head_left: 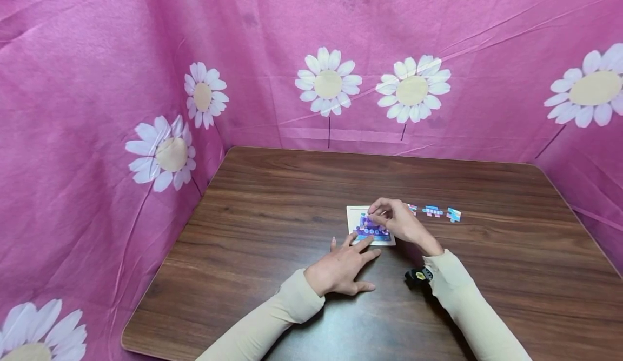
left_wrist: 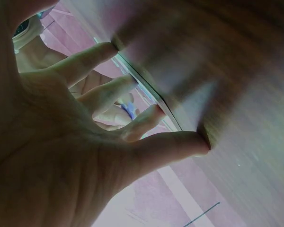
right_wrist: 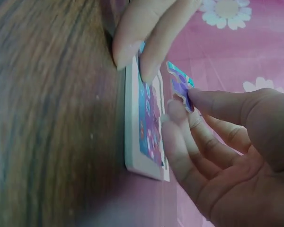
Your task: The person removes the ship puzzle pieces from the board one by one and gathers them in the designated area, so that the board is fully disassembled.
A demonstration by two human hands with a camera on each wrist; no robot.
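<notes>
A white-framed puzzle tray lies on the table, its lower part filled with purple and blue pieces. My right hand is over the tray's right side; in the right wrist view its thumb and fingers pinch a purple and teal puzzle piece, tilted and raised off the tray. With fingers spread, my left hand rests at the tray's near edge, some fingertips on it. The left wrist view shows the left hand's fingertips along the tray's edge.
Several loose puzzle pieces lie on the brown table to the right of the tray, one partly behind my right hand. A black strap-like object is at my right wrist. Pink cloth with white daisies hangs behind and left of the table.
</notes>
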